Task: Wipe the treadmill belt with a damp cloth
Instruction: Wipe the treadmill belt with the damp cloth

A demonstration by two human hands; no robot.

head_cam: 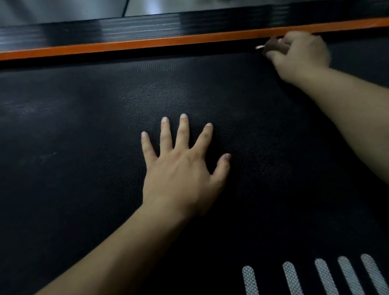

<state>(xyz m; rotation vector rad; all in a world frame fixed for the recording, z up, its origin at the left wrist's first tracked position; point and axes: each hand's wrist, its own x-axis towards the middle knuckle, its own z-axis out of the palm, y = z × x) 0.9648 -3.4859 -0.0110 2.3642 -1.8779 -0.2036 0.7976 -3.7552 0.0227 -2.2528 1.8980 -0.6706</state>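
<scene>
Belt (72, 158): left grip (181, 172) spread flat; right grip (298, 53) curled round small blurred item (267, 47); six white stripes (326, 279).

Both arms of the person are bare. On the back of the left hand (181, 172) the knuckles and faint tendon lines show plainly, and its fingernails (164, 119) are short and trimmed, with pale tips. The left forearm (93, 269) is uncovered skin as far as the lower left corner of the view. The right hand (298, 53) is blurred, so its nails and finer detail cannot be made out. The right forearm (369, 118) is likewise bare up to the right edge of the view.
</scene>
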